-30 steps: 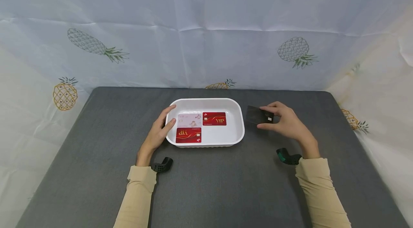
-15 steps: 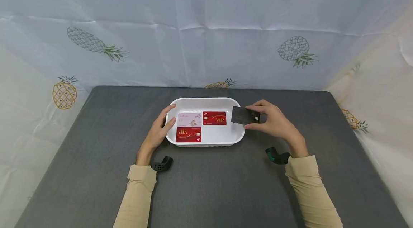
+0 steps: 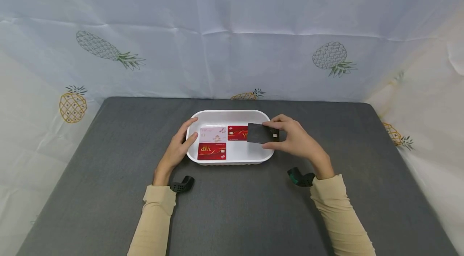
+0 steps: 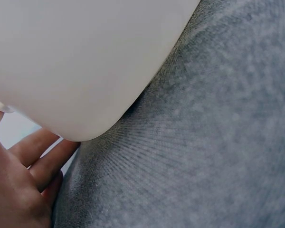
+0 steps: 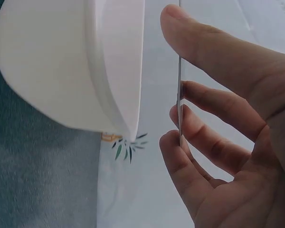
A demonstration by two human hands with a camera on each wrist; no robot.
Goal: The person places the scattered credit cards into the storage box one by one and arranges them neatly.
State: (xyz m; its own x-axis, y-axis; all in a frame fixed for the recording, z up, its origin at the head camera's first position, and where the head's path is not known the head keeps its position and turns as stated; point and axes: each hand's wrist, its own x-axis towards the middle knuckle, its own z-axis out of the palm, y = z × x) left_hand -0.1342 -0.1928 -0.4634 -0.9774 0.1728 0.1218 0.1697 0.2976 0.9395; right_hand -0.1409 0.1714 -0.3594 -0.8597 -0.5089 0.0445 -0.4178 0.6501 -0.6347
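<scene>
My right hand (image 3: 295,139) pinches a black card (image 3: 259,133) by its long edges, thumb on the near edge and fingers on the far one. The card is held above the right part of a white plastic tray (image 3: 250,155) and hides part of a red VIP card (image 3: 237,133). In the right wrist view the card (image 5: 180,85) shows edge-on, apart from the tray wall. At the tray's left end my left hand (image 3: 175,150) grips the rim. Inside lie a pink VIP card (image 3: 212,134) and, below it, a second red VIP card (image 3: 212,151).
The tray stands on a dark grey table (image 3: 232,207). Behind the table hangs a pale curtain (image 3: 232,58) printed with pineapples. Black wrist devices sit by the left cuff (image 3: 183,184) and the right cuff (image 3: 301,177).
My right hand has carried the black card leftward, from beside the tray to over its right part. The left hand and the tray have stayed in place.
</scene>
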